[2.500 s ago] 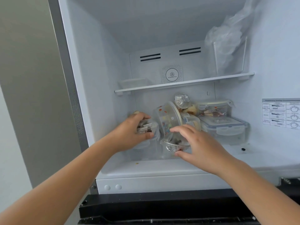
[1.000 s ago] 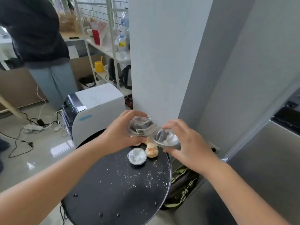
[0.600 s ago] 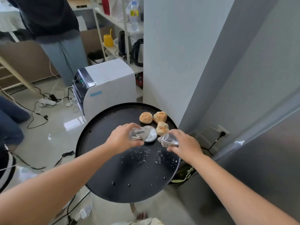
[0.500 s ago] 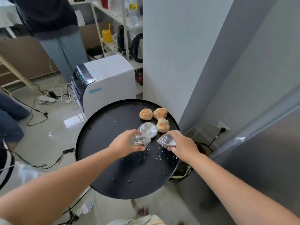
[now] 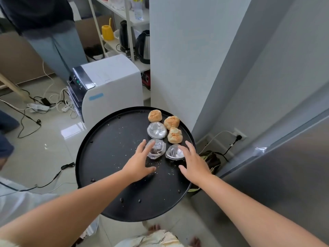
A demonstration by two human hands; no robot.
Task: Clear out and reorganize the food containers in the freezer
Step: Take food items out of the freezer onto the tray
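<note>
Two small clear plastic containers rest on a round black table (image 5: 114,175): one (image 5: 157,149) under the fingertips of my left hand (image 5: 138,163), the other (image 5: 174,152) beside the fingers of my right hand (image 5: 193,161). Both hands are spread flat with fingers apart, gripping nothing. A third clear round container (image 5: 156,130) lies just beyond them. Three golden buns (image 5: 171,128) sit at the table's far right edge. The freezer is out of view.
A white machine (image 5: 108,88) stands on the floor behind the table, with cables and a power strip (image 5: 38,106) to its left. A person (image 5: 49,29) stands at the far left. A white shelf holds kettles (image 5: 143,47). A grey wall and fridge side (image 5: 284,175) lie to the right.
Both hands carried the two clear containers from the freezer to the black table, set them down and let go. The fingers now spread open above them.
</note>
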